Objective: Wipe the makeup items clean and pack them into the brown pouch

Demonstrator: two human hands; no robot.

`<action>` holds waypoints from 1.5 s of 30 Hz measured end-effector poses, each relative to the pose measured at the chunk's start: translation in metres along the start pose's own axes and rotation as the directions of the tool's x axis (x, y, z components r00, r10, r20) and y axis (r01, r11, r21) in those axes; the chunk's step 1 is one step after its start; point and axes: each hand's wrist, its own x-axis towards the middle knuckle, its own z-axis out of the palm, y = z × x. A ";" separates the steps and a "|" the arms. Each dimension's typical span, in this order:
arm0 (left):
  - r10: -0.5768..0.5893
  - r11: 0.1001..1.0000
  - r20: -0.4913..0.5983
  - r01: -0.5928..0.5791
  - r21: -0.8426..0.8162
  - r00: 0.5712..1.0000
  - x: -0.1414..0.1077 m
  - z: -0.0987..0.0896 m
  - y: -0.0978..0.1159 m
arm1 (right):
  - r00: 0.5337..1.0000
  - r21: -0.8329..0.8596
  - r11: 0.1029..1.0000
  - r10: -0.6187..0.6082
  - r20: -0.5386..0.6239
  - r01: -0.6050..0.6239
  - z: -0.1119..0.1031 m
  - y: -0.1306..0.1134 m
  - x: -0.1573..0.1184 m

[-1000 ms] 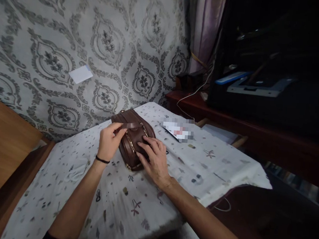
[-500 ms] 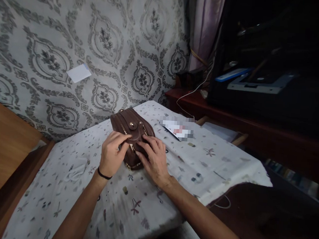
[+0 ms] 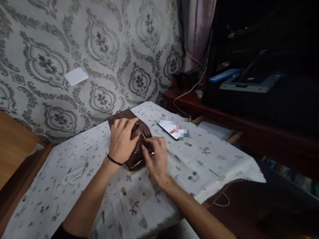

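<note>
A brown bag (image 3: 139, 158) with gold zips and a chain lies on the cloth-covered table. My left hand (image 3: 122, 140), with a black band at the wrist, rests over the bag's left and middle part, its thumb and fingers apart around a raised brown strap or flap. On the bag's right side, my right hand (image 3: 156, 159) has its thumb and forefinger drawn together close to a gold zip. What lies between those fingertips is too small to make out.
A phone (image 3: 172, 130) lies on the patterned tablecloth (image 3: 200, 162) right of the bag. Behind stands a papered wall with a white card (image 3: 76, 76). A wooden panel (image 3: 6, 152) is at the left; a dark screen (image 3: 262, 50) and white cable (image 3: 190, 90) are at the right.
My left hand has moved up and right over the bag, its pinch opened out. My right hand has shifted slightly and its fingers have drawn in. The view has turned slightly.
</note>
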 end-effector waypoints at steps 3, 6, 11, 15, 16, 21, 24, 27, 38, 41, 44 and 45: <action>-0.037 0.989 -0.003 0.036 -0.145 0.999 0.010 0.007 -0.003 | 0.986 0.041 0.989 0.146 -0.085 -0.143 0.003 0.006 0.000; -0.163 0.941 -0.025 0.147 -0.306 0.986 0.014 0.012 -0.007 | 0.953 0.139 0.946 0.301 -0.034 -0.294 0.007 0.013 -0.001; -0.302 0.827 -0.072 0.224 -0.516 0.951 0.013 0.014 -0.010 | 0.894 0.244 0.862 0.445 0.053 -0.444 0.011 0.021 -0.002; -0.313 0.800 -0.081 0.216 -0.560 0.946 0.012 0.015 -0.010 | 0.907 0.239 0.876 0.418 0.059 -0.419 0.011 0.021 -0.001; -0.309 0.799 -0.078 0.214 -0.562 0.948 0.011 0.015 -0.010 | 0.909 0.238 0.878 0.412 0.061 -0.414 0.011 0.021 -0.001; -0.264 0.809 -0.033 0.203 -0.552 0.964 0.008 0.014 -0.010 | 0.909 0.235 0.879 0.413 0.054 -0.414 0.012 0.021 0.000; -0.235 0.817 -0.004 0.196 -0.543 0.972 0.005 0.013 -0.010 | 0.911 0.231 0.883 0.410 0.044 -0.409 0.012 0.020 0.001; -0.211 0.818 0.016 0.186 -0.544 0.977 0.003 0.012 -0.012 | 0.913 0.242 0.882 0.406 0.045 -0.405 0.012 0.020 0.001; -0.262 0.770 -0.012 0.201 -0.605 0.965 0.004 0.010 -0.010 | 0.914 0.221 0.887 0.383 0.136 -0.404 0.007 0.023 0.001; -0.250 0.768 0.005 0.202 -0.608 0.968 0.004 0.009 -0.010 | 0.918 0.226 0.890 0.374 0.132 -0.395 0.007 0.024 0.001; -0.220 0.777 0.038 0.199 -0.598 0.975 0.004 0.008 -0.010 | 0.920 0.195 0.900 0.376 0.112 -0.391 0.007 0.023 0.002; -0.209 0.786 0.048 0.197 -0.586 0.977 0.003 0.008 -0.011 | 0.921 0.183 0.903 0.375 0.104 -0.388 0.007 0.022 0.002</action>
